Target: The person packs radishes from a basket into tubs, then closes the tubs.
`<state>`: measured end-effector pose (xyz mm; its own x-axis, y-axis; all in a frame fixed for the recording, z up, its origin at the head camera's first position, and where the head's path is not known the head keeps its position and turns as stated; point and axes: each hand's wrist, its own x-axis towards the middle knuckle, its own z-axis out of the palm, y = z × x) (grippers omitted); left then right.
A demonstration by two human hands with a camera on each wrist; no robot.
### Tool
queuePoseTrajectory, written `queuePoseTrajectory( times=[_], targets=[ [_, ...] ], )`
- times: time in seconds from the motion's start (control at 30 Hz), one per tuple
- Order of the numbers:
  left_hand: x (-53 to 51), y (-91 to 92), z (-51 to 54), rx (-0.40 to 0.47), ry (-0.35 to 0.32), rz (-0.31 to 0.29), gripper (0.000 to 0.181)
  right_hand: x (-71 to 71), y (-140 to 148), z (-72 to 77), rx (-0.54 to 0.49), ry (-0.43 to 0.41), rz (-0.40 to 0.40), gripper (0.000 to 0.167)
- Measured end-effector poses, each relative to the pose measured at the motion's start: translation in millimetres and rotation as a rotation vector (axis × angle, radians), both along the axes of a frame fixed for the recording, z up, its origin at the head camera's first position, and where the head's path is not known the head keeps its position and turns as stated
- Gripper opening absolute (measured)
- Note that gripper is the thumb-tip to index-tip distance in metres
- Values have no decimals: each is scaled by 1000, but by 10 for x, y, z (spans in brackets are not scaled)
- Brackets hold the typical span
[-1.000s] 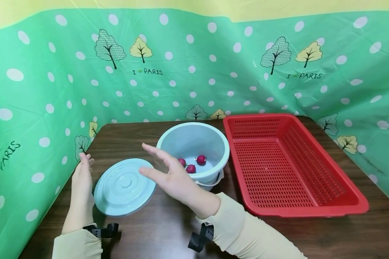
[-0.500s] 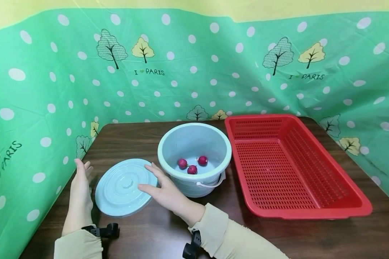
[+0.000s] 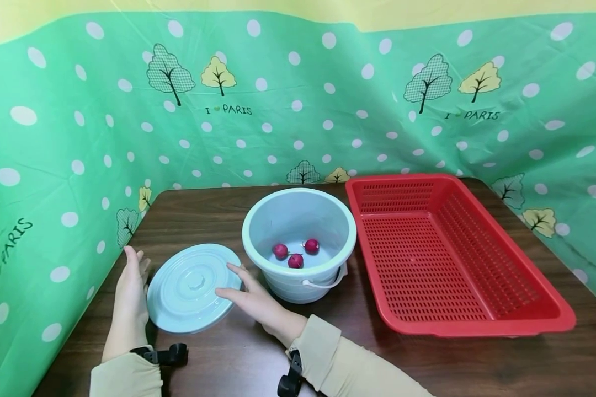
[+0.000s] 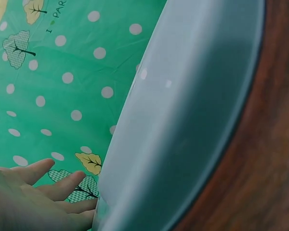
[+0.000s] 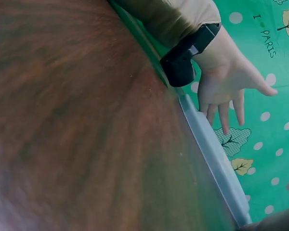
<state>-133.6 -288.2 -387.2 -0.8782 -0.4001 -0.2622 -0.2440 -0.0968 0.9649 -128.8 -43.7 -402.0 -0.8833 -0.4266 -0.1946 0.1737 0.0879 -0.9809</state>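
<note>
A round light-blue lid (image 3: 193,289) lies on the table between my two hands in the head view. My left hand (image 3: 131,292) stands on edge beside the lid's left rim, its fingers extended; in the left wrist view its fingertips (image 4: 74,180) appear close to the lid's edge. At the lid's right rim is my right hand (image 3: 260,306), thumb and fingers spread, thumb tip overlapping the rim; whether it touches I cannot tell. A light-blue bucket (image 3: 300,286) stands just behind the right hand. Inside it lie three radishes (image 3: 295,261).
A large red perforated basket (image 3: 412,259) sits on the right, close against the bucket. The dark wooden table (image 3: 238,358) holds everything. A green dotted cloth (image 3: 273,127) hangs behind and along the sides.
My right hand has moved from in front of the bucket down and left to the lid's right rim, uncovering the radishes. My left hand has shifted slightly right, nearer the lid.
</note>
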Motion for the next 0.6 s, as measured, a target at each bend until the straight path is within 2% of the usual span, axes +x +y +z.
queuePoseTrajectory(
  times=[0.1, 0.37, 0.47, 0.6],
  targets=[
    [-19, 11, -10, -8, 4, -2, 92, -8, -8, -36, -20, -15, 6, 63],
    [-7, 27, 9, -62, -26, 52, 91, -22, 8, -63, -109, -40, 14, 65],
    [-5, 23, 16, -71, -25, 63, 91, 0, 24, -34, -154, -23, 24, 63],
    [-13, 15, 34, -70, -29, 94, 91, 54, 38, 60, -185, 45, 22, 58]
  ],
)
